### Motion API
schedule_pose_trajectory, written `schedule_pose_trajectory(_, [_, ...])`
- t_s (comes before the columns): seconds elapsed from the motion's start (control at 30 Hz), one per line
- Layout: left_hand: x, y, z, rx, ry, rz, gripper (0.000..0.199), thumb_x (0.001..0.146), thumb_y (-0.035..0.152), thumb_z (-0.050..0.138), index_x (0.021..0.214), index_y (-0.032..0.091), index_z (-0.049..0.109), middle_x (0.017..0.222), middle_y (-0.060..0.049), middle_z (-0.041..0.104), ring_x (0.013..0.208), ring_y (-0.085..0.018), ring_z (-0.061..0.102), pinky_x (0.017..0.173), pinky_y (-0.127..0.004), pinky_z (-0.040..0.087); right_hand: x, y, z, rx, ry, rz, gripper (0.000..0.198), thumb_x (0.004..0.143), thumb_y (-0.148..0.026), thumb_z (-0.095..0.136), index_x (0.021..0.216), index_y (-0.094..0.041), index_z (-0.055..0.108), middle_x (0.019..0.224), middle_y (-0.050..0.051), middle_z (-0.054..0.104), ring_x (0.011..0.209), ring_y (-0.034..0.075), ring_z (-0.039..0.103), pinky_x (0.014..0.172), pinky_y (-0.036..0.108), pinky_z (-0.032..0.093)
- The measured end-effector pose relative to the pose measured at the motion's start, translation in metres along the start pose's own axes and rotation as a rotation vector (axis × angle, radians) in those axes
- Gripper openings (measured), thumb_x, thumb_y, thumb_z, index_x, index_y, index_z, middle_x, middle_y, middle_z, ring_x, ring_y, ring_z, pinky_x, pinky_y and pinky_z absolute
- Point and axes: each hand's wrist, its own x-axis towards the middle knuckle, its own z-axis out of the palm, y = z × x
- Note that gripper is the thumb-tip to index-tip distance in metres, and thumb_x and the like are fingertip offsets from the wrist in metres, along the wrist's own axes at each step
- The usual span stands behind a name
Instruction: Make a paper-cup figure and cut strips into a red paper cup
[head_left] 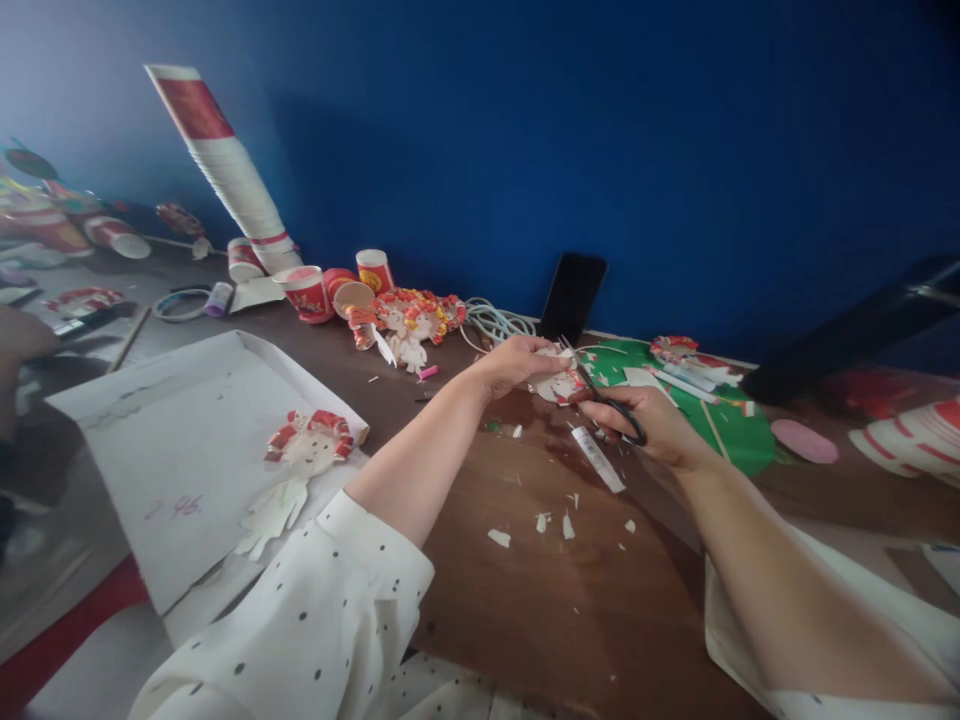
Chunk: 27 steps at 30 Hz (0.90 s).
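Observation:
Over the middle of the brown table (525,580), my left hand (519,366) pinches a small white paper piece with red marks (556,386). My right hand (646,418) is closed round the black handles of a pair of scissors (626,412). The blades point up and to the left and lie against the paper piece's right edge. Whether they are cutting into it, I cannot tell. Just below my right hand lies a white tube (597,460). Several white paper scraps (499,538) are scattered on the tabletop nearer to me.
A paper figure with a red-and-white braided rim (311,440) lies on a white box lid (187,400) at left. Red paper cups (306,295) and a tall leaning cup stack (240,185) stand behind. A phone (574,298) leans on the blue wall; green card (739,430) lies right.

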Motion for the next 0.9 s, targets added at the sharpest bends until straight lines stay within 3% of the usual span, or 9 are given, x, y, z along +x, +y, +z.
schedule_pose_trajectory(0.23, [-0.005, 0.005, 0.0, 0.027, 0.004, 0.003, 0.024, 0.066, 0.028, 0.076, 0.079, 0.011, 0.065, 0.069, -0.004, 0.066, 0.061, -0.011, 0.06, 0.063, -0.023, 0.046, -0.002, -0.005, -0.001, -0.013, -0.012, 0.011, 0.043, 0.072, -0.048, 0.07, 0.1, -0.015, 0.073, 0.054, -0.002, 0.051, 0.047, 0.008, 0.042, 0.045, 0.022, 0.031])
schedule_pose_trajectory(0.53, [-0.004, 0.005, -0.005, 0.097, -0.02, 0.009, 0.023, 0.069, 0.029, 0.075, 0.081, 0.012, 0.067, 0.07, -0.005, 0.066, 0.06, -0.011, 0.06, 0.065, -0.025, 0.047, -0.002, -0.006, -0.001, -0.021, -0.033, 0.013, 0.043, 0.072, -0.048, 0.069, 0.1, -0.016, 0.073, 0.058, 0.0, 0.055, 0.047, 0.008, 0.041, 0.044, 0.022, 0.032])
schedule_pose_trajectory(0.9, [-0.008, 0.009, -0.011, 0.182, -0.02, 0.002, 0.018, 0.068, 0.027, 0.074, 0.079, 0.014, 0.068, 0.069, -0.003, 0.065, 0.061, -0.01, 0.058, 0.064, -0.024, 0.046, -0.005, -0.021, 0.0, -0.025, -0.059, 0.069, 0.048, 0.063, -0.052, 0.074, 0.093, -0.015, 0.074, 0.053, -0.002, 0.052, 0.046, 0.007, 0.04, 0.043, 0.022, 0.028])
